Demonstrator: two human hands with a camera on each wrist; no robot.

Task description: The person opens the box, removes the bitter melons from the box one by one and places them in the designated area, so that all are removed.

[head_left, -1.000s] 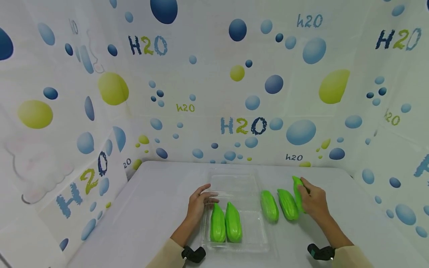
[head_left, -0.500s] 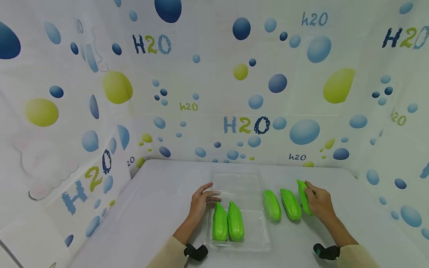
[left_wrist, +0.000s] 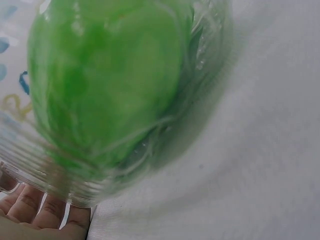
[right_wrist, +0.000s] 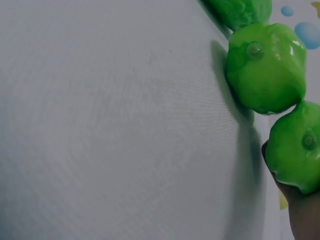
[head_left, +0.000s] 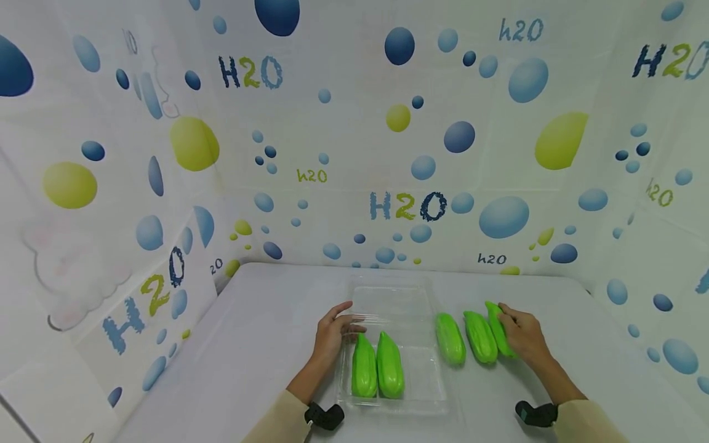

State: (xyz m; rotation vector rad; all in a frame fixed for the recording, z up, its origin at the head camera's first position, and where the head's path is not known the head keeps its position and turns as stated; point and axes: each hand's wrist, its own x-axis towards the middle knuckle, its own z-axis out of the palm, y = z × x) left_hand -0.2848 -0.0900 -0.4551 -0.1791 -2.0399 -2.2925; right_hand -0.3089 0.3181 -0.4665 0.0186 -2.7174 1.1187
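Note:
A clear plastic container with a hinged lid folded back stands on the white table. Two glossy, ridged bitter melons lie side by side in its left half. My left hand holds the container's left edge near the hinge; in the left wrist view its fingers curl at the rim, partly behind the plastic. My right hand grips another bitter melon, the rightmost one. That melon touches or nearly touches its neighbour, seen end-on in the right wrist view. The right fingertips are mostly hidden.
Two loose bitter melons lie between the container and my right hand. The transparent lid lies flat behind the container. A white curtain printed with bubbles and "H2O" hangs beyond the table's back edge.
My right hand first shifts slightly right and away from the row with its bitter melon, then back left, bringing it against the neighbouring one. The left hand stays at the container.

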